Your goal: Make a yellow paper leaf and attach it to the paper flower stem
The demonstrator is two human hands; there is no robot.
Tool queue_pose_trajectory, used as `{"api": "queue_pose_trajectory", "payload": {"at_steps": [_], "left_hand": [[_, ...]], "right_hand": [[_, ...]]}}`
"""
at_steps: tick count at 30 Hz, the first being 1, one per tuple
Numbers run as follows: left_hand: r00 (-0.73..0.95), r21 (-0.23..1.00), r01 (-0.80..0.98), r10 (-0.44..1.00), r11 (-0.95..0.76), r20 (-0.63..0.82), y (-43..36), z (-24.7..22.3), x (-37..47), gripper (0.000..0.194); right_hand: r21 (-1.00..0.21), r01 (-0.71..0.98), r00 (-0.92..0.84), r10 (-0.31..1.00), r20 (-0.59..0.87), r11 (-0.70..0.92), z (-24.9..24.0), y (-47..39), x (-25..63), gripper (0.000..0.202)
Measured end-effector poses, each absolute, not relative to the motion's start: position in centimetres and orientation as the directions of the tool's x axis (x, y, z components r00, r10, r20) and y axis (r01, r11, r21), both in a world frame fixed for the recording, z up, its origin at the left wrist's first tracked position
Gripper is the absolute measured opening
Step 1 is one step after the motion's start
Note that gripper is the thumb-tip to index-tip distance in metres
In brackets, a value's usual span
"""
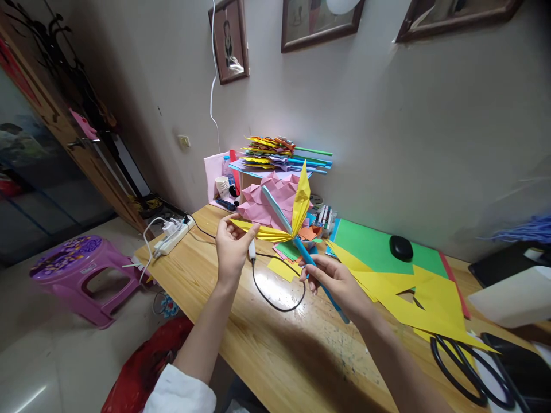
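Observation:
In the head view, a blue rolled paper stick (282,211) slants across the middle, above the table. Yellow pleated paper (302,198) is joined to it partway along, with one wing pointing up and the other spread to the left. My left hand (233,248) pinches the left wing between thumb and fingers. Lower down, my right hand (329,275) is closed around the stick, whose end sticks out below the palm. Behind the yellow paper stands a pink folded paper piece (271,201).
A stack of folded paper pieces on sticks (275,154) lies at the back. Yellow cut sheets (426,298), a green sheet (365,244) and a black mouse (401,248) are on the right. A power strip (174,236) sits at the left table edge; a black cable (275,308) loops between my hands.

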State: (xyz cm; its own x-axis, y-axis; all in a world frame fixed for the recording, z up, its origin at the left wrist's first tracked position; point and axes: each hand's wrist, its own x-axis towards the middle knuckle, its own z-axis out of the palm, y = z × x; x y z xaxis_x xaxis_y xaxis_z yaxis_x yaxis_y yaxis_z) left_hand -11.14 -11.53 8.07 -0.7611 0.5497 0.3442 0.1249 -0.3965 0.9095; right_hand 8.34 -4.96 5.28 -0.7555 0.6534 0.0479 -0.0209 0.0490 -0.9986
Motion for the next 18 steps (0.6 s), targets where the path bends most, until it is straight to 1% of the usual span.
{"api": "queue_pose_trajectory", "payload": {"at_steps": [6, 10, 13, 18], "left_hand": [[-0.747, 0.9, 0.112, 0.562, -0.422, 0.356, -11.41, 7.95, -11.32, 0.049], [-0.757, 0.902, 0.112, 0.553, -0.416, 0.349, -11.42, 7.92, -11.33, 0.047], [-0.755, 0.914, 0.092, 0.57, -0.396, 0.324, -11.42, 7.93, -11.35, 0.041], [-0.698, 0.933, 0.005, 0.667, -0.361, 0.261, -11.6, 7.96, -11.43, 0.028]], "right_hand": [[-0.996, -0.013, -0.765, 0.641, 0.064, 0.085, 5.38, -5.01, 8.42, 0.025], [-0.997, -0.015, -0.763, 0.643, 0.057, 0.072, 5.44, -5.08, 8.47, 0.024], [-0.998, -0.025, -0.766, 0.641, 0.052, 0.052, 5.46, -5.08, 8.52, 0.025], [-1.0, -0.019, -0.766, 0.642, 0.03, 0.024, 5.7, -5.14, 8.57, 0.027]]}}
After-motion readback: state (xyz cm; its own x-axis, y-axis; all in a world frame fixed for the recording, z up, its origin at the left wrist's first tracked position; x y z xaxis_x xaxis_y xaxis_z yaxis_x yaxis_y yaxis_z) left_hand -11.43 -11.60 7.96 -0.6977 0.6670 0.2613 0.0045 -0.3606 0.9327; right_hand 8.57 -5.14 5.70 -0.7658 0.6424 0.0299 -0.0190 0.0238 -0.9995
